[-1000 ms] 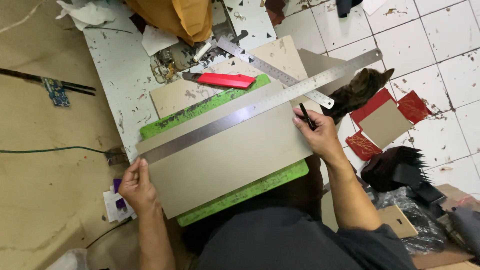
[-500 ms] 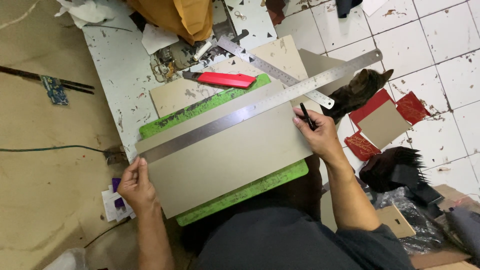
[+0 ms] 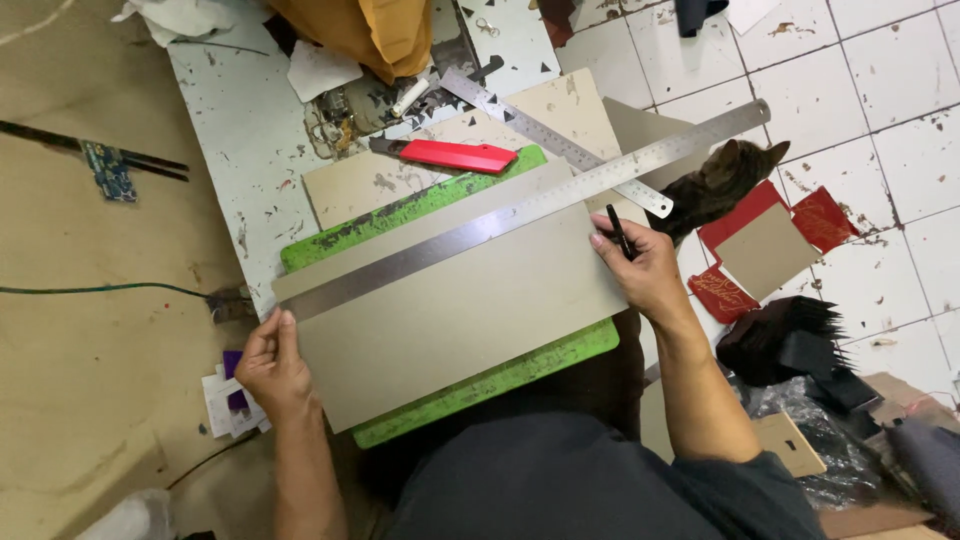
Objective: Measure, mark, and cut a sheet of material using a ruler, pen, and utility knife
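Grey-brown cardboard sheet [image 3: 460, 310], big and rectangular, lies flat on a green cutting mat [image 3: 500, 375], with a long steel ruler [image 3: 520, 210] laid along its top edge. Compared to a second ago, basically nothing has moved: same board, same ruler angle, both hands parked in the same spots. So this reads as a hold-steady pause, not a stroke in progress.

The left hand [image 3: 272, 365] has its fingers curled over the board's left corner, pinning it down. The right hand [image 3: 645, 270] is closed around a slim black pen [image 3: 620, 232], tip down at the board's right edge, just under the ruler.

Further up the bench sit a red utility knife [image 3: 455, 155] and a second shorter steel ruler [image 3: 555, 140]. No real containers anywhere, just scraps. A tabby cat [image 3: 720, 185] sits on the white tiles beside the ruler's far end.
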